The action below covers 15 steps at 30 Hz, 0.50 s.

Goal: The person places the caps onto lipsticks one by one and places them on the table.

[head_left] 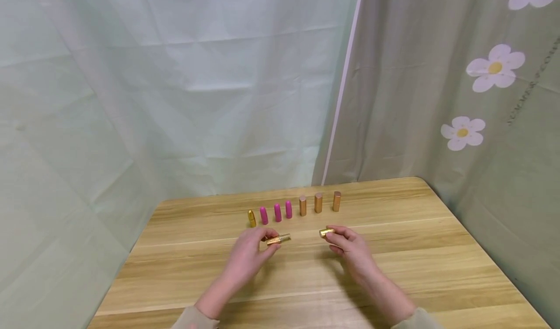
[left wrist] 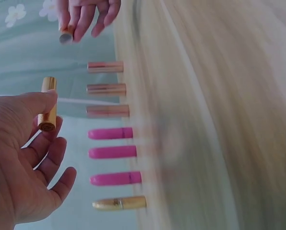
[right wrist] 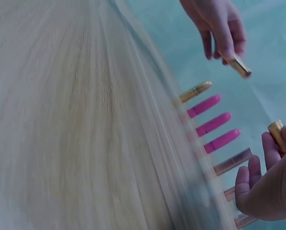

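In the head view my left hand pinches a gold lipstick tube between thumb and fingers, its narrower end pointing right. Opposite it, my right hand holds a short gold lipstick cap by thumb and fingertips. A gap of bare tabletop separates the two pieces. The left wrist view shows the round open end of the cap facing the camera. Behind the hands stands a row of upright lipsticks: one gold bullet-shaped lipstick, three magenta ones with a magenta lipstick in the middle, and three rose-gold lipsticks.
The wood-grain table extends to both sides and toward me. Pale fabric curtains hang right behind its far edge. A grey-green curtain with white flowers closes off the right side.
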Tool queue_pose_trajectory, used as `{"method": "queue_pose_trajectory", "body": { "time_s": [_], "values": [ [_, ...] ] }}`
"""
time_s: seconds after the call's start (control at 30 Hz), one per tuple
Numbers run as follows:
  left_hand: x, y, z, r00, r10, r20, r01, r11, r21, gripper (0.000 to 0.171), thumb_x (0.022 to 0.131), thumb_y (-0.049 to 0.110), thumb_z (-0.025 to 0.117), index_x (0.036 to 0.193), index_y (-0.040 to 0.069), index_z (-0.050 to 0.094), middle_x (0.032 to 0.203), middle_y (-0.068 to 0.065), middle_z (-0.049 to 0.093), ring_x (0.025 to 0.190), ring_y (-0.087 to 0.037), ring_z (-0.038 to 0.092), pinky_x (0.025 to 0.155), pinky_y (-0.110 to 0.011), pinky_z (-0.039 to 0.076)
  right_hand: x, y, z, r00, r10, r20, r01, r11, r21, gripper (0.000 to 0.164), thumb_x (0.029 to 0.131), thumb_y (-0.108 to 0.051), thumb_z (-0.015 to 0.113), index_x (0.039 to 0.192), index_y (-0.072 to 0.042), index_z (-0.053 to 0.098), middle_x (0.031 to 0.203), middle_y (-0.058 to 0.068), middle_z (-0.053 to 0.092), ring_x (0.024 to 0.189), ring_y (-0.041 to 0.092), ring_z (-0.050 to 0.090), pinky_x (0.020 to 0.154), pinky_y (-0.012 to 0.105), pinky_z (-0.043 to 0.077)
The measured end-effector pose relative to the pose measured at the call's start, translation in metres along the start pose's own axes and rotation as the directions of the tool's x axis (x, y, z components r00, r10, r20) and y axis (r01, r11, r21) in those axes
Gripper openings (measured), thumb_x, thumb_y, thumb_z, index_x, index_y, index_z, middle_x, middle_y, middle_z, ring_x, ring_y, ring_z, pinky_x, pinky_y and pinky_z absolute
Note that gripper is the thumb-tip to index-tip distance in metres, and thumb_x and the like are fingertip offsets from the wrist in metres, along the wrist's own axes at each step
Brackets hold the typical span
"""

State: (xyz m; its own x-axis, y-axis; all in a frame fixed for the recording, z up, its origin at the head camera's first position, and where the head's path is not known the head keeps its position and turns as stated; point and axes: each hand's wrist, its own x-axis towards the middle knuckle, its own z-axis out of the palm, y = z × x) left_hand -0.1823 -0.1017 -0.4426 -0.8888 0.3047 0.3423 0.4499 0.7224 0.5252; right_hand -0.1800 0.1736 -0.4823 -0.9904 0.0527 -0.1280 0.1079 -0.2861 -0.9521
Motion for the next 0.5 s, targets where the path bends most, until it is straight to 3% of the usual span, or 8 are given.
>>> {"method": "queue_pose_trajectory", "body": {
  "time_s": [0.23,0.5],
  "values": [
    [0.009,0.011,0.011,1.000,0.018,0.025,-0.018,1.000,0.014,0.021,0.087,0.026,0.083,0.104,0.022,0.072,0.105,0.009,0.066,0.103,-0.014,0.060,0.098,-0.046,0.048,0.000,0.005,0.011,1.000,-0.004,0.030,0.004,1.000,-0.004,0.037,0.095,-0.009,0.072,0.126,0.010,0.064,0.106,0.007,0.074,0.100,0.015,0.069,0.090,0.035,0.055],
    [0.013,0.017,0.018,0.999,0.040,0.028,-0.041,0.999,0.010,0.020,0.086,0.027,0.083,0.103,0.024,0.073,0.106,0.010,0.068,0.098,-0.014,0.058,0.088,-0.039,0.048,-0.001,0.006,0.020,0.998,0.015,0.055,-0.013,0.999,-0.048,0.039,0.095,-0.014,0.073,0.127,0.009,0.065,0.109,0.009,0.075,0.102,0.016,0.071,0.089,0.032,0.054]
  ]
}}
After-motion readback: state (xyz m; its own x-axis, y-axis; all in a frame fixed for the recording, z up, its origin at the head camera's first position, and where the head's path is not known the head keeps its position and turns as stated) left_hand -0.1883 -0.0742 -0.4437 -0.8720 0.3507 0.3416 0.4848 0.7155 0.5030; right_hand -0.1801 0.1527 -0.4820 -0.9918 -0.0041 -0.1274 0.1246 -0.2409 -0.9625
